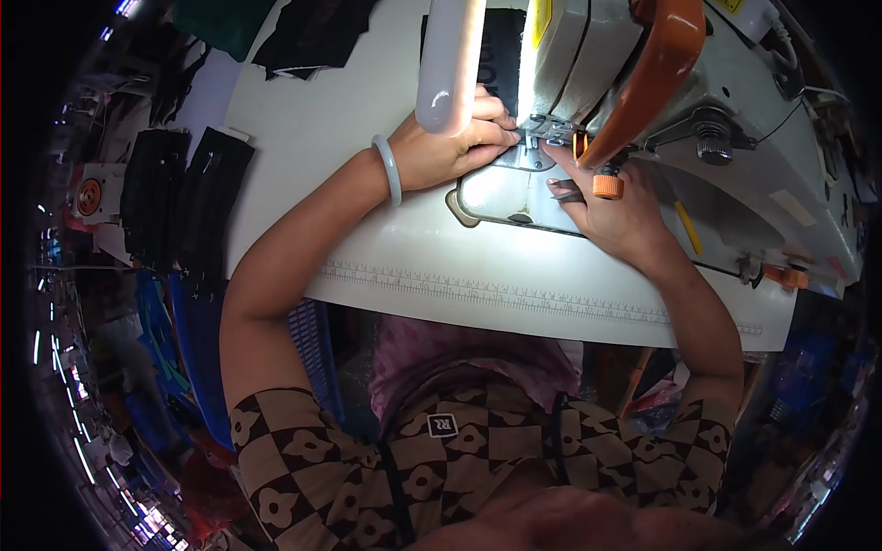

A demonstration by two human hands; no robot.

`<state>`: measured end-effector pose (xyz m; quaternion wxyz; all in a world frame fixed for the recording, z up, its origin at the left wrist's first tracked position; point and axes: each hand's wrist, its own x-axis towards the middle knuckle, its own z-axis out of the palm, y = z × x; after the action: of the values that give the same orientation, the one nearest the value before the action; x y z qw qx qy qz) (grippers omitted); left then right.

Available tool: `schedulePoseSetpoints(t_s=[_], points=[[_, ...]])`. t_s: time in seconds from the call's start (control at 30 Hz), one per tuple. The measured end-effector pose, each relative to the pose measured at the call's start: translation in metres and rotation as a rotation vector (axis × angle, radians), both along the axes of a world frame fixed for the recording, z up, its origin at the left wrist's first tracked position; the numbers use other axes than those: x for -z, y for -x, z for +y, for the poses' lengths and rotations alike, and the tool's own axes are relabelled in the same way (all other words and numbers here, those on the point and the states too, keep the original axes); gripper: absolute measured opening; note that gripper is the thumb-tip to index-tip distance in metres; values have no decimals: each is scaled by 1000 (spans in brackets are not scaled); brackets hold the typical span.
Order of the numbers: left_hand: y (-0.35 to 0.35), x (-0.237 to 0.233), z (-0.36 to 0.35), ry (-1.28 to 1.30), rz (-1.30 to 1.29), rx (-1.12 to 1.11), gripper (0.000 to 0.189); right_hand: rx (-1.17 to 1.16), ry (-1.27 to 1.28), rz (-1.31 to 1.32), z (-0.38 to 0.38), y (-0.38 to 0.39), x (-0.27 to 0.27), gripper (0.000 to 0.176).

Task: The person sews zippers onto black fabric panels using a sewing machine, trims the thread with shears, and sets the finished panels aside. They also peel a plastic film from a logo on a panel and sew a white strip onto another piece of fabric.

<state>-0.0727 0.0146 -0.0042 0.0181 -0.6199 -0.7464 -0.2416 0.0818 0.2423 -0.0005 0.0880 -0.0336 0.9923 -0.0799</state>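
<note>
My left hand [457, 145] is at the left of the sewing machine's needle area, its fingers bent together on the edge of a black cloth [503, 57]. This cloth lies flat behind the hand, partly hidden by the lamp tube. My right hand [613, 209] rests on the metal plate [514, 199] at the right of the presser foot [533, 142], index finger pointing toward it. A small dark tool, like thread snips [567, 191], sits between its thumb and fingers. The sewing machine [588, 55] stands over both hands.
A white lamp tube [450, 73] and an orange lever [657, 78] hang over the work area. Black cloth pieces [213, 188] lie at the left. A ruler strip [514, 296] runs along the table's front edge. A yellow stick [688, 228] lies right of my right hand.
</note>
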Motion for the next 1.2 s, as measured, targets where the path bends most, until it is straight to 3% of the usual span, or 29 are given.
schedulePoseSetpoints(t_s=[0.27, 0.5, 0.77, 0.87, 0.93, 1.0, 1.2], points=[[-7, -15, 0, 8, 1, -6, 14, -69, 115, 166, 6, 0, 5, 52], [-54, -2, -7, -51, -49, -73, 26, -186, 274, 317, 10, -5, 11, 67], [-43, -6, -9, -15, 24, -23, 36, -221, 177, 291, 11, -5, 10, 52], [-56, -10, -8, -29, -1, -20, 35, -389, 354, 527, 10, -11, 2, 46], [-68, -11, -10, -96, -135, 5, 34, -428, 360, 497, 6, -17, -2, 42], [-71, -4, -13, -110, -142, 12, 32, -491, 378, 435, 2, -23, -4, 34], [-56, 4, -15, -109, -64, 57, 28, -472, 367, 429, 6, -15, -2, 32]])
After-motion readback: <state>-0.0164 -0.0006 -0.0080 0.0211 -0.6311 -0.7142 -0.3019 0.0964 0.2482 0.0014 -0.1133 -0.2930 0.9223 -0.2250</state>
